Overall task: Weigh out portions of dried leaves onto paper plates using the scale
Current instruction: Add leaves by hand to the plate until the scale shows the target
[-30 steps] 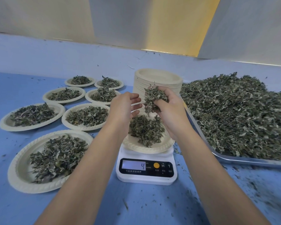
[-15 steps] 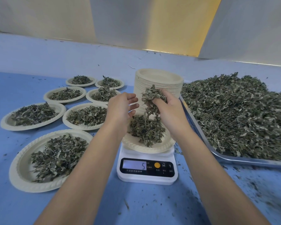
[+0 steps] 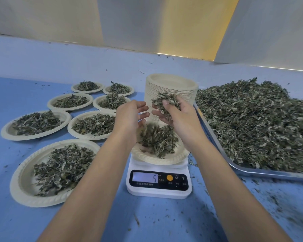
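Worktop (image 3: 24, 224): blue, flecked with leaf crumbs, pale wall panels behind.
Scale (image 3: 158, 189): white, near the front edge; its display (image 3: 144, 178) reads 5.
Plate on scale (image 3: 164, 161): carries a loose portion of leaves (image 3: 157, 140).
Right hand (image 3: 178, 117): above that plate, fingers curled round a clump of dried leaves (image 3: 164, 100).
Left hand (image 3: 129, 117): just beside the right, fingers relaxed and apart, holding nothing.
Plate stack (image 3: 171, 84): unused plates, behind the hands.
Tray (image 3: 252, 172): metal, right of the scale, heaped with the leaf pile (image 3: 252, 119).
Filled plates (image 3: 36, 124): seven, spread out on the left.
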`<state>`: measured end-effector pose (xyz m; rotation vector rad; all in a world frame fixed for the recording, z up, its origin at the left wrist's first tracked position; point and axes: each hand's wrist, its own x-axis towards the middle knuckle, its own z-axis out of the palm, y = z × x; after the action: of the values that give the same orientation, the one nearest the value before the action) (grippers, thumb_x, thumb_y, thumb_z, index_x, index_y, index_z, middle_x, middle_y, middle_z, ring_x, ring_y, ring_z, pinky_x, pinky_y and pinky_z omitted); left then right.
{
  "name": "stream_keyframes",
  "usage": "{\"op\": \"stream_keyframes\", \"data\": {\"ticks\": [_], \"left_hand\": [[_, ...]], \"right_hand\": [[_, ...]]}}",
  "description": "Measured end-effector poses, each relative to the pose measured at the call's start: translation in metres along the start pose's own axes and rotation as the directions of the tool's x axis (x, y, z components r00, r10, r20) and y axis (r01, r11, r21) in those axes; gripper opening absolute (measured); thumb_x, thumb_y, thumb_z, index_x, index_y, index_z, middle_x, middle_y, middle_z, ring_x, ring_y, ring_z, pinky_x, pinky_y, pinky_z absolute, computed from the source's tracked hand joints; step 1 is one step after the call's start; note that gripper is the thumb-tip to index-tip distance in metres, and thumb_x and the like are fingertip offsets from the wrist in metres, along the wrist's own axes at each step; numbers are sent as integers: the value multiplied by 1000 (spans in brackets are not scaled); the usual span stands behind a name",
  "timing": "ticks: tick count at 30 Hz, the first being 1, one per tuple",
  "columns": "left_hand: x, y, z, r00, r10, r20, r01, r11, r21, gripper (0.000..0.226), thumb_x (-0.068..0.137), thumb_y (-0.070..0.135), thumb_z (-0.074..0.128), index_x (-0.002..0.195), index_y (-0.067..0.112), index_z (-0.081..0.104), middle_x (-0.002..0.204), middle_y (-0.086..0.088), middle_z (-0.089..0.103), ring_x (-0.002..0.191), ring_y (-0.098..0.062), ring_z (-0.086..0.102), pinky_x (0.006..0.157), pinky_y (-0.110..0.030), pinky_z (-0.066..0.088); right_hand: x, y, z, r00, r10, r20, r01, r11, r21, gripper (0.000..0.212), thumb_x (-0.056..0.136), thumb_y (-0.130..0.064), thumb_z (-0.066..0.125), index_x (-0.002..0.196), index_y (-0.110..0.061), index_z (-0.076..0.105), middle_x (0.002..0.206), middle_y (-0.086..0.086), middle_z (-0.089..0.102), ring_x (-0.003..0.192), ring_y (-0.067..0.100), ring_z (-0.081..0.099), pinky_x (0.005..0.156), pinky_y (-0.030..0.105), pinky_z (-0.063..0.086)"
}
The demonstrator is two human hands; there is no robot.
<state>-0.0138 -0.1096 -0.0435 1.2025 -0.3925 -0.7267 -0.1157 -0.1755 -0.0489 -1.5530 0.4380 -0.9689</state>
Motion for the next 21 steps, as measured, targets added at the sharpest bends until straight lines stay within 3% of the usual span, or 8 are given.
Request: {"op": "stream_keyframes", "data": {"ticks": [6,10,15,18,21], "left_hand": [[0,1,0,1000,-8,-4,8,1000,-8,25,93,9,38,99,6,62,84,-1,65,66,-11,60,60,-20,43],[-1,1,0,1000,-8,-5,8,1000,-11,26,93,9,37,99,5,62,84,-2,65,66,-12,59,60,-20,43],[-1,1,0,1000,-6,-5,6,1000,-11,26,93,8,37,99,5,62,85,-2,65,66,-12,59,59,-20,43],[-2,1,0,1000,-8,-3,8,1000,-11,25,93,8,38,99,5,62,84,-2,64,64,-12,59,58,-19,43],[-2,1,0,1000,-11,-1,11,1000,-17,23,92,8,40,99,5,61,82,-2,64,63,-12,59,57,-19,43]], "right_hand": [[1,2,-1,1000,-2,-20,2,1000,-7,29,97,-11,50,78,-32,53,77,-25,66,81,11,70,81,30,56],[1,3,-1,1000,16,-4,-16,1000,14,26,97,-10,50,83,-31,54,93,-9,63,77,10,69,69,29,58],[2,4,-2,999,16,-49,-20,997,-81,15,97,-12,51,107,-23,54,103,0,63,70,2,64,56,14,52],[1,4,-3,997,-35,-62,24,986,-167,38,96,-19,54,133,-14,49,95,-29,50,82,-17,50,61,-8,36],[0,3,-4,997,-48,-63,35,981,-192,40,95,-17,55,133,-7,50,73,-45,46,68,-34,45,58,-11,30]]}}
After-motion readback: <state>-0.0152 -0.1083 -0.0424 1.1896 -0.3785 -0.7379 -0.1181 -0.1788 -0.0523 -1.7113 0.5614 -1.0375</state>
